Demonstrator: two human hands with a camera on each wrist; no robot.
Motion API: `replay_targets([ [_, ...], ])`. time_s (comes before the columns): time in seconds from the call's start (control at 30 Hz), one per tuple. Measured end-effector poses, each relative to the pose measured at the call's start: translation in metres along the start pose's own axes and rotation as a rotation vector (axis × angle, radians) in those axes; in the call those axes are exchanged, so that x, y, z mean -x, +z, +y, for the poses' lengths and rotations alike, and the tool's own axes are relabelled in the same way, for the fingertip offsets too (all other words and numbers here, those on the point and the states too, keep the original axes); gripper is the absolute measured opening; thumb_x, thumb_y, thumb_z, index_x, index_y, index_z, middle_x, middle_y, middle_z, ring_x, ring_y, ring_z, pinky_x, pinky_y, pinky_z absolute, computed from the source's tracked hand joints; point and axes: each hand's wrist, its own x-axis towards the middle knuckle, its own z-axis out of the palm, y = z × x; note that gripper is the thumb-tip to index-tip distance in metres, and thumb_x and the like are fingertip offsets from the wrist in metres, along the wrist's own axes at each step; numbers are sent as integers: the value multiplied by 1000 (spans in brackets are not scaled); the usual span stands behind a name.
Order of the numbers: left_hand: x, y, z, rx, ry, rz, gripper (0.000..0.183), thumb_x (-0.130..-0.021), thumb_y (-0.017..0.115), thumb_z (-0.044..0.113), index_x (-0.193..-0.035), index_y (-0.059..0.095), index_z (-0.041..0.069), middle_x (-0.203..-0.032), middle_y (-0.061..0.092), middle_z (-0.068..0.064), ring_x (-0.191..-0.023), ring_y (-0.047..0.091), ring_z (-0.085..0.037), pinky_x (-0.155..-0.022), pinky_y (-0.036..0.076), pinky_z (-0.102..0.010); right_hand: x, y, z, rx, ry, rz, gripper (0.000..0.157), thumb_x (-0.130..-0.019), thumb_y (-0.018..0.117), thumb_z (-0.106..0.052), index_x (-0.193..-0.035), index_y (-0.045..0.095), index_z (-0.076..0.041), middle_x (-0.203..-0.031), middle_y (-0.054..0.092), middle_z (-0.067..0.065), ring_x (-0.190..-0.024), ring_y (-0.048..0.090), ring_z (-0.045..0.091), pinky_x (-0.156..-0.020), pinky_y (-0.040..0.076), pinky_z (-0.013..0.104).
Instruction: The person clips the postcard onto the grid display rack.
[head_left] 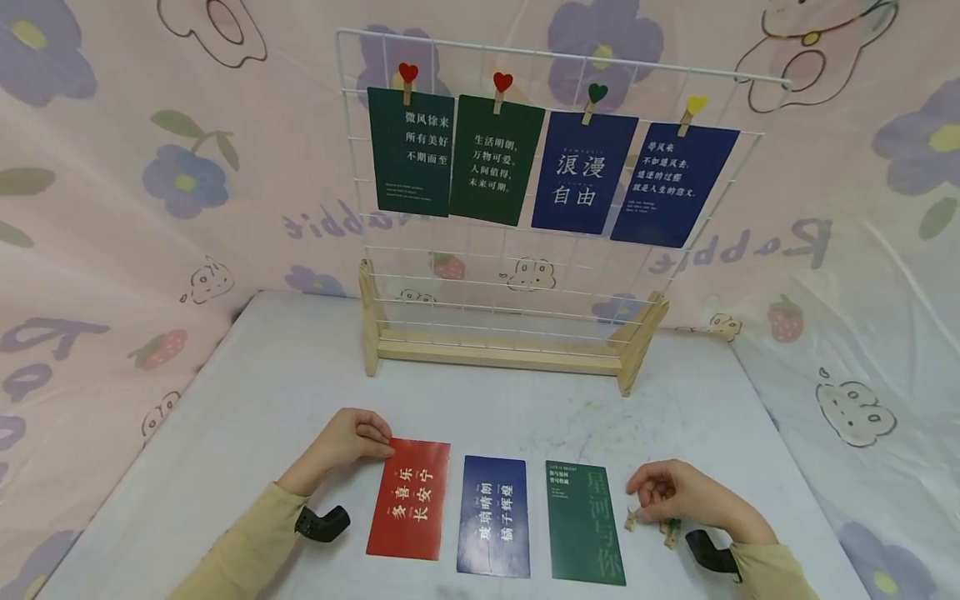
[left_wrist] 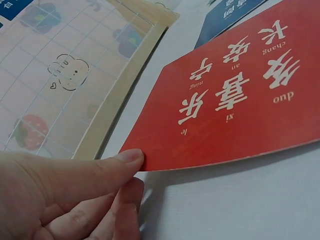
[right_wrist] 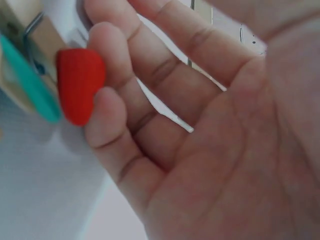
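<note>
Pale fabric [head_left: 97, 258] printed with flowers, strawberries, rabbits and a mirrored "Rabbit" hangs behind a white bench [head_left: 300, 367]. On it stands a wire-grid rack [head_left: 498, 356] with a wooden base, where heart-topped clothespins [head_left: 408, 73], two red, one green and one yellow from left to right, hold four cards: a dark green card [head_left: 412, 183] reading 微风徐来 所有美好 不期而至, a green one [head_left: 495, 200] reading 生活明朗, 万物可爱, 人间值得, 未来可期, a blue one [head_left: 585, 218] reading 浪漫 自由, and another blue one [head_left: 660, 221] whose last line is 就是人生的意义. Nearer, three postcards form a row. Leftmost is the red postcard [head_left: 408, 500], 多喜乐 长安宁, with pinyin "duo", "xi", "le", "chang", "an", "ning"; the left hand [head_left: 351, 440] pinches its far left corner between thumb and curled fingers. Beside it lies the blue postcard [head_left: 493, 517], 玻璃晴朗 橘子辉煌, then the green postcard [head_left: 585, 522], whose large pale characters end in 你; its small print is too faint to read surely. Right of that, the right hand [head_left: 684, 500] hovers low with loosely bent fingers, close to loose clothespins [head_left: 671, 533]; a red heart [right_wrist: 80, 85] sits against its fingertips, but whether they grip a peg I cannot tell.
</note>
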Motion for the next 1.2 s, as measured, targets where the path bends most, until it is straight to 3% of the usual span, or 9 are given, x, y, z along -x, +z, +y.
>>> replay_targets([
  [0.37, -2, 0, -3, 16, -12, 3, 21, -75, 78, -2, -89, 62, -8, -75, 67, -8, -70, 60, -15, -60, 51, -23, -4, 4, 6, 50, 36, 60, 19, -86, 72, -15, -96, 64, 0, -72, 60, 2, -58, 51, 3, -50, 50, 26],
  [0.83, -2, 0, -4, 54, -68, 21, 23, -75, 78, -1, -90, 62, -7, -75, 67, -7, -69, 59, -14, -61, 51, -23, -4, 3, 1, 0, 72, 55, 22, -86, 71, -11, -102, 65, 3, -77, 61, 7, -61, 53, 6, -50, 51, 27],
  [1.2, -3, -2, -6, 55, -63, 33, 22, -76, 78, -1, -91, 61, -6, -73, 65, -5, -69, 59, -15, -61, 52, -24, -12, -1, -1, 58, 101, 120, 21, -86, 71, -11, -104, 68, -1, -85, 62, 8, -68, 52, 10, -57, 47, 23],
])
